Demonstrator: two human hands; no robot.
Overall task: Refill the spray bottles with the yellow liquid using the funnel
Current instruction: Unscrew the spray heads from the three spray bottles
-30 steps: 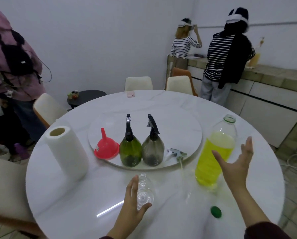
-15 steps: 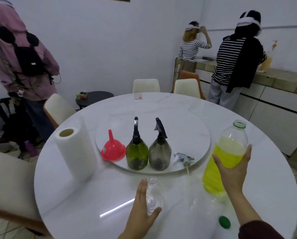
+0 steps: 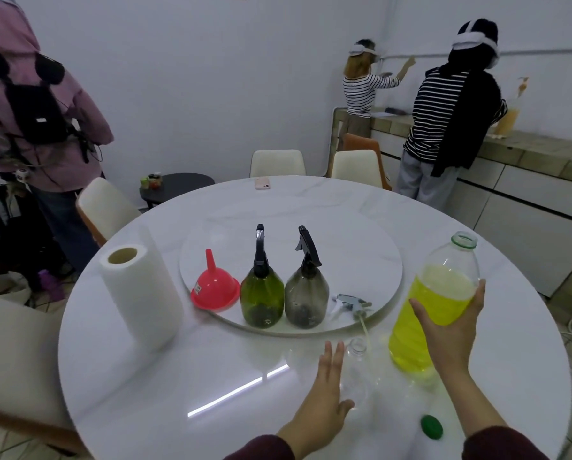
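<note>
A large open bottle of yellow liquid (image 3: 433, 303) stands at the right of the round white table (image 3: 211, 376). My right hand (image 3: 450, 333) is wrapped around its near side. My left hand (image 3: 324, 390) cups a small clear bottle (image 3: 356, 370) with no top, palm on its left side and thumb across its base. Its detached spray head (image 3: 351, 302) lies on the edge of the turntable (image 3: 360, 247). A red funnel (image 3: 215, 290) sits upside down there, beside a green spray bottle (image 3: 262, 293) and a grey spray bottle (image 3: 306, 293), both capped with black triggers.
A green cap (image 3: 431, 426) lies near the table's front edge. A paper towel roll (image 3: 138, 293) stands at the left and a pink phone (image 3: 262, 183) lies at the far edge. Chairs ring the table; three people stand behind, backs turned.
My right hand went from open beside the yellow bottle to gripping it. My left hand stayed on the clear bottle. The view shifted slightly.
</note>
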